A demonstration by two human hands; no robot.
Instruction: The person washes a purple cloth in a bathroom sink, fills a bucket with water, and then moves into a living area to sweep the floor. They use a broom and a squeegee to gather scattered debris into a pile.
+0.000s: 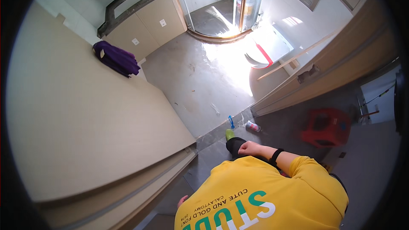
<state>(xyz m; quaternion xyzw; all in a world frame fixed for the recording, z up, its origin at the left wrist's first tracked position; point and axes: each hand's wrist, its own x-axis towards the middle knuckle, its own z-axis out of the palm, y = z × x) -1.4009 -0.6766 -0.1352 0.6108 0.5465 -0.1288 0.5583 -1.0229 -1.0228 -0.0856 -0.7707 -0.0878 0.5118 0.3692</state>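
Observation:
My right hand (250,148), its fingers curled and nothing visible in them, is over my dark trouser leg; a black band circles that wrist. Only a small part of my left hand (182,200) shows beside my yellow shirt, so its fingers cannot be judged. My green shoe (229,134) is near the doorway's grey stone threshold (209,138). A blue strip-like item (231,122) and a printed can (253,126) lying on its side are close to the shoe.
A door panel with purple cloth (116,58) fills the left. Ahead are a vanity cabinet (147,27), a curved glass shower (214,9) and a white toilet (271,46) with a red strip. A wooden stick (287,62) leans nearby; a red plastic stool (329,127) stands right.

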